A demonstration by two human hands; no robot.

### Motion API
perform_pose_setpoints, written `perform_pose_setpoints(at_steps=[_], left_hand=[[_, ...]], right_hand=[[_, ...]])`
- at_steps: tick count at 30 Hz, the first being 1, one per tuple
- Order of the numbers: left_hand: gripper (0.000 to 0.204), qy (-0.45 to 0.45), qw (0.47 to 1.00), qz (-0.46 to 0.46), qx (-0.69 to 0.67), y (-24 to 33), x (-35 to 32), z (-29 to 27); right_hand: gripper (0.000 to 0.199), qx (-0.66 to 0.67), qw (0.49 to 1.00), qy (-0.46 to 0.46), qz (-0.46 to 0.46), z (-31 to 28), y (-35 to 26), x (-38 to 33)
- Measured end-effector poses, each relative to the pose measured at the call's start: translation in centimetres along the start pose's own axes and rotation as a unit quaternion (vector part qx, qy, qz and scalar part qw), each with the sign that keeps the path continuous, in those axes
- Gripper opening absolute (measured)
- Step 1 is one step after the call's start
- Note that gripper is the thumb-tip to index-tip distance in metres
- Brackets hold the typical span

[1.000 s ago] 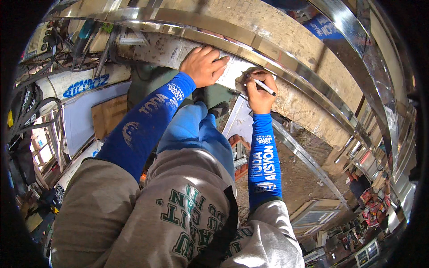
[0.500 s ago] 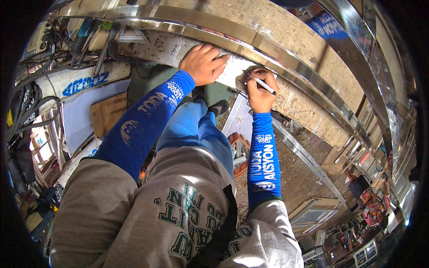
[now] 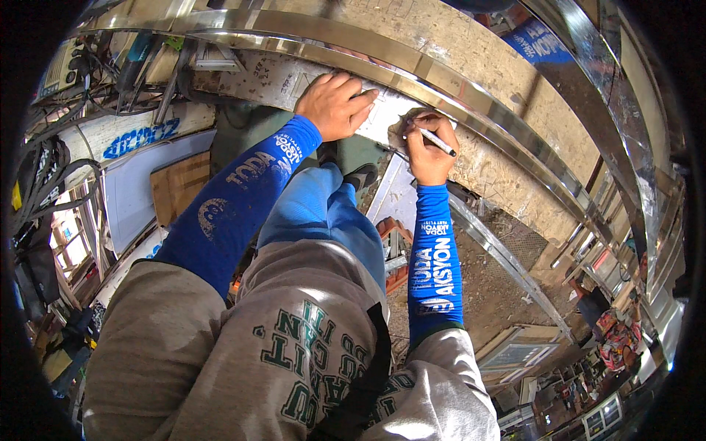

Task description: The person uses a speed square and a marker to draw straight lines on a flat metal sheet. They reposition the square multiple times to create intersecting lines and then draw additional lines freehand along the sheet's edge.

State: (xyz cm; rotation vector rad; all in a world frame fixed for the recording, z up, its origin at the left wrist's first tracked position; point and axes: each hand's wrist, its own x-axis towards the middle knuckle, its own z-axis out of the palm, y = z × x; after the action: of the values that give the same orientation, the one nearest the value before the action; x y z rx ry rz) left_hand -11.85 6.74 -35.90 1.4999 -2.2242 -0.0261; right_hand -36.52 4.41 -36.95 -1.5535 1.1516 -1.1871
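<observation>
A white marker [image 3: 440, 142] with a dark end is pinched in my right hand [image 3: 429, 158], its far end pointing down toward a pale worktop. My left hand [image 3: 336, 106] rests on a white flat surface [image 3: 384, 120] to the left of it, fingers slightly bent and thumb apart, holding nothing that I can see. The marker's writing tip is hidden behind the fingers of my right hand. Long shiny metal bars [image 3: 412, 78] run just beyond both hands. Dark smudges show on the surface around my right hand.
Worn wooden board [image 3: 515, 184] extends to the right. A metal bar [image 3: 507, 261] slants down toward the floor there. Black cables [image 3: 62, 176] hang at the far left, near a wooden panel [image 3: 179, 187]. A person in patterned clothing [image 3: 616, 342] is at the far right.
</observation>
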Motion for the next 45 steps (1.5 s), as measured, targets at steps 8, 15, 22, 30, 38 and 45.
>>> perform_pose_setpoints(at_steps=[8, 15, 22, 30, 38, 45], left_hand=[[0.027, 0.003, 1.000, 0.006, 0.002, 0.0, 0.2, -0.1], [0.028, -0.001, 1.000, 0.007, 0.005, 0.0, 0.0, 0.0], [0.033, 0.002, 1.000, 0.008, -0.002, -0.2, -0.1, 0.2], [0.032, 0.011, 1.000, 0.010, -0.007, -0.3, -0.2, 0.4], [0.031, 0.018, 1.000, 0.005, -0.018, 0.0, 0.0, 0.4], [0.030, 0.016, 1.000, 0.006, -0.008, 0.0, 0.0, 0.3]], right_hand=[[0.010, 0.006, 1.000, 0.003, 0.020, 0.0, 0.3, -0.2], [0.009, -0.012, 1.000, -0.007, 0.011, 0.0, 0.0, 0.0], [0.008, -0.007, 1.000, 0.004, 0.006, 0.0, -0.4, 0.1], [0.009, -0.023, 0.999, 0.022, -0.012, -0.2, -1.4, -0.6], [0.013, -0.012, 0.999, -0.013, -0.030, 1.1, -1.9, -1.2], [0.012, 0.013, 0.998, -0.045, -0.037, 1.5, -1.8, -1.0]])
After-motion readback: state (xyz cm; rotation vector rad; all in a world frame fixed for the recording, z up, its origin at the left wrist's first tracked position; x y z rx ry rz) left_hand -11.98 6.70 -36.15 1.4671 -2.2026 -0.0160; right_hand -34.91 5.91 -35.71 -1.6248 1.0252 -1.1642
